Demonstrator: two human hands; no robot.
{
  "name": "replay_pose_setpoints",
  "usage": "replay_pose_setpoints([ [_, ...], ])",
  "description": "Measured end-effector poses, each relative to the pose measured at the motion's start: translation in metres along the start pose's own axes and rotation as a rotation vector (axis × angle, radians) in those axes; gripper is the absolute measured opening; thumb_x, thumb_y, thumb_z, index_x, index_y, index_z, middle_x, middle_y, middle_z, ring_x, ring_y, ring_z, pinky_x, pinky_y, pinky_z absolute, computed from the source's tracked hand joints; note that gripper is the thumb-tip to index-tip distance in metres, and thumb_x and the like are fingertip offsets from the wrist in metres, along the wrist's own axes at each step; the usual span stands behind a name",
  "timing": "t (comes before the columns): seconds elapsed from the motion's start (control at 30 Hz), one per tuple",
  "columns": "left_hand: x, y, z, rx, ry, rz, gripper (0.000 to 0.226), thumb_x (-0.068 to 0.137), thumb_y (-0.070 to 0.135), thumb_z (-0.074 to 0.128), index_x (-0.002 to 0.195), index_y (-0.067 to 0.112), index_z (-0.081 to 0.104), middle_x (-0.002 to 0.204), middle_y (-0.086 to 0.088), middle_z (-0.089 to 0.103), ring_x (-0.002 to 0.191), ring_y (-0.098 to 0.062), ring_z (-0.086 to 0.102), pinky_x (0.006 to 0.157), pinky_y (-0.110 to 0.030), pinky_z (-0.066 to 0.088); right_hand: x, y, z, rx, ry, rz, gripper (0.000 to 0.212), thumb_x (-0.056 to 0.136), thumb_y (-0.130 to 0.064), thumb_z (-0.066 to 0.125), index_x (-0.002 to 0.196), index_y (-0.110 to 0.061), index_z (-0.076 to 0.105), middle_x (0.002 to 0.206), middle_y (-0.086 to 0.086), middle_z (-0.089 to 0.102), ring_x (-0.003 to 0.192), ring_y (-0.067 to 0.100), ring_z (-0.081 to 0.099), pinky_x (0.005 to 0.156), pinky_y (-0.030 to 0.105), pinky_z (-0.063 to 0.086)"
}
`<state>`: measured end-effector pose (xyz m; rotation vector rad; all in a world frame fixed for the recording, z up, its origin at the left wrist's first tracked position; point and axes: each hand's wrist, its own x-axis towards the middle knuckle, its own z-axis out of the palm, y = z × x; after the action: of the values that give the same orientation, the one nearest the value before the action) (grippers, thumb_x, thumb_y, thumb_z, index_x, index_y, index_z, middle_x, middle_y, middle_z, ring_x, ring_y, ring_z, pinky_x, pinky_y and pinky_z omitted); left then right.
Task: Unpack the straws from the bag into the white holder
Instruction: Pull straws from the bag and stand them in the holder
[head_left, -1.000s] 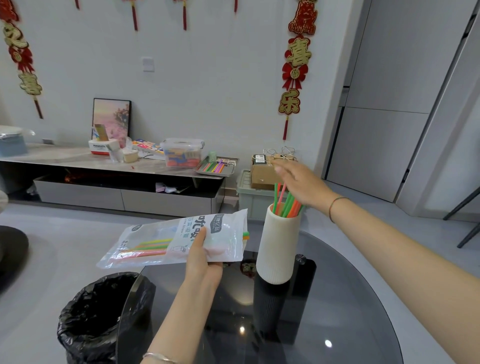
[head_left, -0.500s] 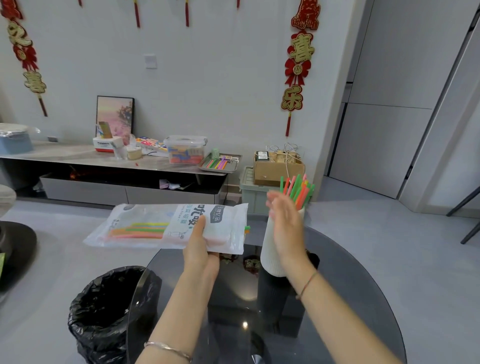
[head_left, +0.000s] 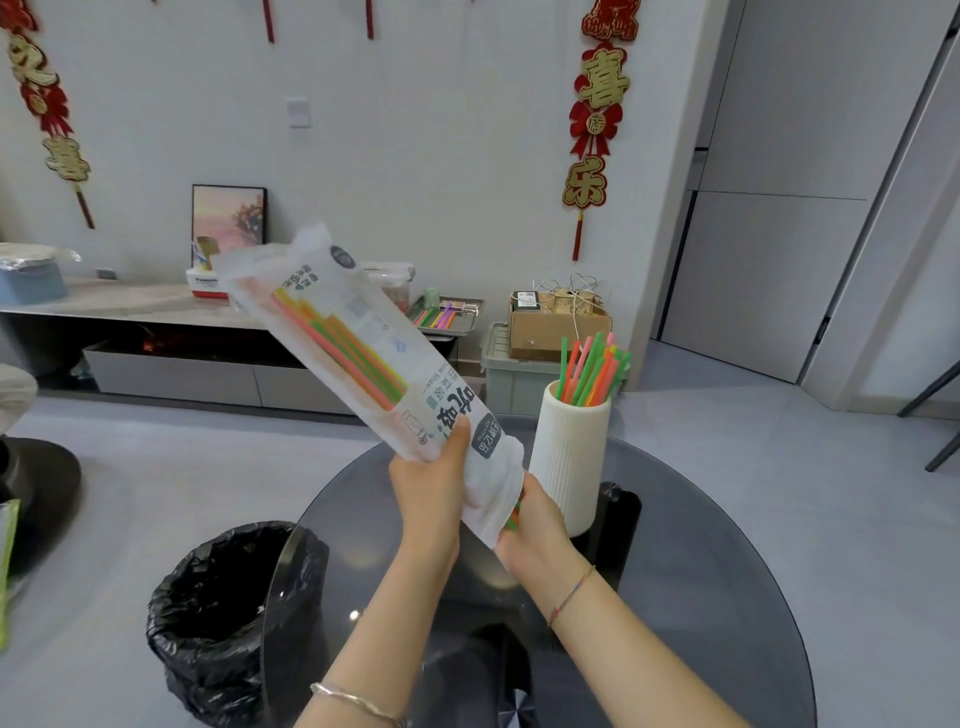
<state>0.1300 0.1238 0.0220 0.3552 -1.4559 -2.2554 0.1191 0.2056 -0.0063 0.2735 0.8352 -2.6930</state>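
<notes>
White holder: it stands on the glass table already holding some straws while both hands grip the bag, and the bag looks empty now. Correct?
Not quite. In the head view the bag is not empty: coloured straws show through it. The white holder does hold straws, and left hand and right hand grip the bag.

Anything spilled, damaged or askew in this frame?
Nothing stands out. The bag is tilted, open end down, left hand gripping it and right hand at its mouth. The white holder stands upright on the glass table, straws inside.
</notes>
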Motion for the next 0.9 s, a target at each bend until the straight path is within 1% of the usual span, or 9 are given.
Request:
replay_pose_setpoints([
  [0.07,0.003,-0.001,-0.003,-0.044,0.021,-0.025,0.021,0.081,0.016,0.071,0.102,0.017,0.066,0.094,0.005,0.072,0.082,-0.004,0.070,0.061,-0.016,0.053,0.002,0.002,-0.006,-0.202,0.105,-0.104,0.020,0.094,-0.024,0.052,0.093,-0.015,0.070,0.084,0.006,0.077,0.080,0.024,0.071,0.068,0.038,0.058],
  [0.17,0.009,-0.003,-0.008,-0.132,0.062,-0.083,0.016,0.084,0.014,0.069,0.095,0.024,0.064,0.092,0.009,0.070,0.077,-0.001,0.068,0.059,-0.015,0.053,0.003,0.003,-0.009,-0.616,0.212,-0.309,0.021,0.094,-0.027,0.050,0.083,-0.016,0.065,0.077,0.000,0.070,0.070,0.013,0.063,0.053,0.020,0.049],
  [0.27,0.013,-0.005,-0.013,-0.212,0.100,-0.157,0.017,0.085,0.013,0.068,0.097,0.022,0.060,0.093,0.006,0.067,0.082,-0.007,0.065,0.067,-0.024,0.052,0.003,0.002,-0.013,-0.820,0.249,-0.502,0.020,0.094,-0.026,0.051,0.082,-0.012,0.060,0.077,-0.003,0.065,0.069,0.007,0.061,0.055,0.016,0.046],
  [0.4,0.019,-0.003,-0.019,-0.294,0.122,-0.265,0.019,0.087,0.014,0.066,0.102,0.018,0.056,0.091,0.004,0.065,0.078,-0.013,0.064,0.070,-0.033,0.052,0.003,-0.008,-0.016,-0.944,0.220,-0.642,0.021,0.091,-0.027,0.057,0.086,-0.007,0.059,0.077,-0.002,0.067,0.068,0.006,0.065,0.051,0.010,0.047],
  [0.53,0.027,0.005,-0.029,-0.382,0.148,-0.310,0.033,0.089,0.013,0.063,0.120,0.017,0.052,0.117,-0.005,0.064,0.094,-0.022,0.063,0.088,-0.041,0.051,0.001,-0.031,-0.019,-1.035,0.221,-0.739,0.022,0.091,-0.028,0.057,0.083,-0.008,0.059,0.080,0.006,0.062,0.076,0.017,0.059,0.058,0.022,0.047],
  [0.63,0.031,0.007,-0.035,-0.424,0.160,-0.329,0.041,0.091,0.014,0.061,0.130,0.013,0.050,0.128,-0.009,0.062,0.102,-0.023,0.062,0.094,-0.042,0.050,0.000,-0.043,-0.020,-1.026,0.243,-0.770,0.024,0.091,-0.031,0.057,0.084,-0.009,0.059,0.084,0.010,0.064,0.078,0.019,0.058,0.060,0.020,0.044],
  [0.73,0.030,0.007,-0.033,-0.445,0.177,-0.346,0.044,0.091,0.012,0.060,0.133,0.013,0.047,0.132,-0.010,0.060,0.107,-0.024,0.062,0.096,-0.045,0.049,-0.003,-0.040,-0.014,-0.980,0.210,-0.729,0.029,0.090,-0.038,0.057,0.083,-0.010,0.061,0.075,-0.001,0.061,0.072,0.009,0.058,0.058,0.015,0.044],
  [0.83,0.029,0.005,-0.029,-0.469,0.183,-0.389,0.045,0.091,0.011,0.060,0.133,0.014,0.046,0.132,-0.010,0.059,0.114,-0.027,0.060,0.099,-0.048,0.047,-0.003,-0.032,-0.009,-0.979,0.168,-0.705,0.019,0.089,-0.034,0.059,0.086,-0.016,0.060,0.081,-0.006,0.059,0.079,0.011,0.060,0.061,0.018,0.048],
  [0.9,0.028,0.005,-0.028,-0.489,0.190,-0.416,0.046,0.090,0.011,0.061,0.133,0.015,0.045,0.131,-0.011,0.060,0.114,-0.028,0.060,0.099,-0.049,0.047,-0.004,-0.035,-0.006,-0.933,0.182,-0.708,0.014,0.088,-0.033,0.060,0.083,-0.020,0.059,0.082,-0.007,0.060,0.078,0.011,0.062,0.057,0.014,0.049],
])
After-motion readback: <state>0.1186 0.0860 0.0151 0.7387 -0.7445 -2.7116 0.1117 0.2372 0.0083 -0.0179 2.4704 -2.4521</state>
